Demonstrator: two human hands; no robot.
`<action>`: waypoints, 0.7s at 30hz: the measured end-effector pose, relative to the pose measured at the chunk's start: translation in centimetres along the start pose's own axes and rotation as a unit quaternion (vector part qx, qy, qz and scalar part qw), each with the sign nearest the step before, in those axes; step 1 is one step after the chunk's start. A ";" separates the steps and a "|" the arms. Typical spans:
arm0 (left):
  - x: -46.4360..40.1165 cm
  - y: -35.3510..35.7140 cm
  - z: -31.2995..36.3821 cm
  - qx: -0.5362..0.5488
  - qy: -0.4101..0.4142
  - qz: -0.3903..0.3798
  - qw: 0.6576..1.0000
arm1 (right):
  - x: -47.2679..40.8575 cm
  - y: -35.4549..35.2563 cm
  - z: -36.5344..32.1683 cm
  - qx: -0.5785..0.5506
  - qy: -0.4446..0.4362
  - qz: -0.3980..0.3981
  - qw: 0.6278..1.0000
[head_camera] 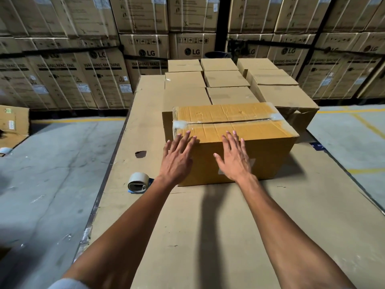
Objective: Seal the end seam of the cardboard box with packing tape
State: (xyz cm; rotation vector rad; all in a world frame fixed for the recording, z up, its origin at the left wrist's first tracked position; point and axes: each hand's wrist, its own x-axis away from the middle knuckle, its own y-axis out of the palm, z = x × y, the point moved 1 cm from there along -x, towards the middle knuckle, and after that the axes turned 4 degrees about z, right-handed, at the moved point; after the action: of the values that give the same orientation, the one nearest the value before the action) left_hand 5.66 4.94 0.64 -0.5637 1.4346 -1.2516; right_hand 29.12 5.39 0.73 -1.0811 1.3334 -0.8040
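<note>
A brown cardboard box [256,130] rests on a cardboard-covered work surface [208,226], its top flaps closed and clear tape running along the centre seam. My left hand [177,157] lies flat, fingers spread, over the box's near left top corner. My right hand [234,157] is spread against the near top edge and front face. Neither hand holds anything. A roll of packing tape [138,182] lies on its side on the surface, just left of my left forearm.
Several smaller closed cartons [225,80] are stacked behind the box. Large washing machine cartons [100,80] wall the background. The concrete floor [52,174] drops away on both sides. Another tape roll [5,151] lies on the floor at far left, near a flattened carton [13,122].
</note>
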 end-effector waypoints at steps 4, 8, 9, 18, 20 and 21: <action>2.5 -1.0 -3.1 0.026 -0.038 0.031 0.998 | 1.1 0.6 -4.7 -0.063 -0.075 0.062 0.993; 4.9 -1.1 -7.2 0.000 -0.086 -0.006 0.996 | 1.6 1.6 -9.9 -0.097 -0.111 0.098 0.984; 5.6 -1.1 -8.4 -0.007 -0.093 -0.021 0.995 | 1.7 1.9 -11.1 -0.102 -0.105 0.103 0.984; 9.7 -0.4 -16.8 0.005 -0.113 -0.090 0.989 | 1.2 5.1 -20.0 -0.088 -0.145 0.079 0.982; 9.9 0.0 -18.0 0.012 -0.114 -0.104 0.988 | 1.1 6.6 -21.5 -0.100 -0.133 0.036 0.985; 10.0 0.4 -18.7 0.017 -0.117 -0.109 0.987 | 1.0 7.5 -22.1 -0.112 -0.115 0.014 0.987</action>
State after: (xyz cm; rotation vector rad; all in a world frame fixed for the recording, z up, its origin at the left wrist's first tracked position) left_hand -14.21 3.46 -6.69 -0.8331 1.1771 -1.3300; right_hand 6.48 3.74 -4.77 -1.2866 1.2590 -0.4991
